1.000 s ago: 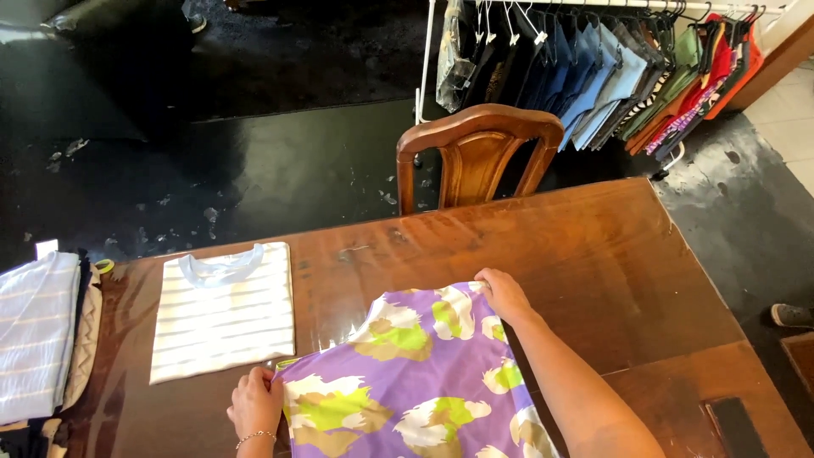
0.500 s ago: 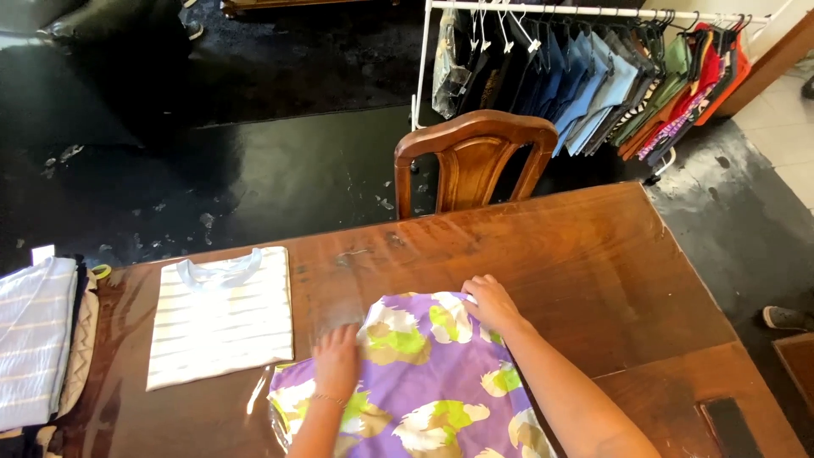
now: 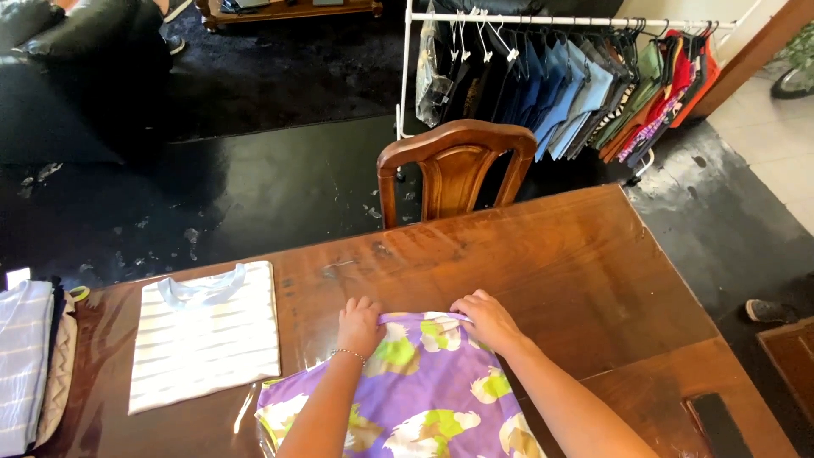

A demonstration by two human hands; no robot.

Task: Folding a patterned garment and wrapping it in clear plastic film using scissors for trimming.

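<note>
1. Purple garment (image 3: 424, 399): purple cloth with green, white and cream blotches, lying flat on the near middle of the bench, its far edge under both hands; the near part runs out of view at the bottom edge.
2. Left hand (image 3: 359, 325): rests palm down on the far left corner of the purple garment, fingers curled over the edge of the cloth; a thin bracelet sits at the wrist. Whether the fingers pinch the cloth or only press it cannot be told.
3. Right hand (image 3: 486, 320): lies on the far right corner of the same edge, fingers bent down onto the fabric, near the left hand but apart from it.
4. Bench (image 3: 551, 263): dark brown polished wood with a glossy top.
5. Striped shirt (image 3: 205, 333): white with pale stripes, folded into a rectangle, lying left of the purple garment and apart from it.
6. Stack of folded clothes (image 3: 25, 365): at the bench's left end, pale striped piece on top.
7. Wooden chair (image 3: 454, 165): stands at the far side of the bench.
8. Clothes rack (image 3: 560, 76): white rail behind the chair, hung with shirts in blue, green and red.
</note>
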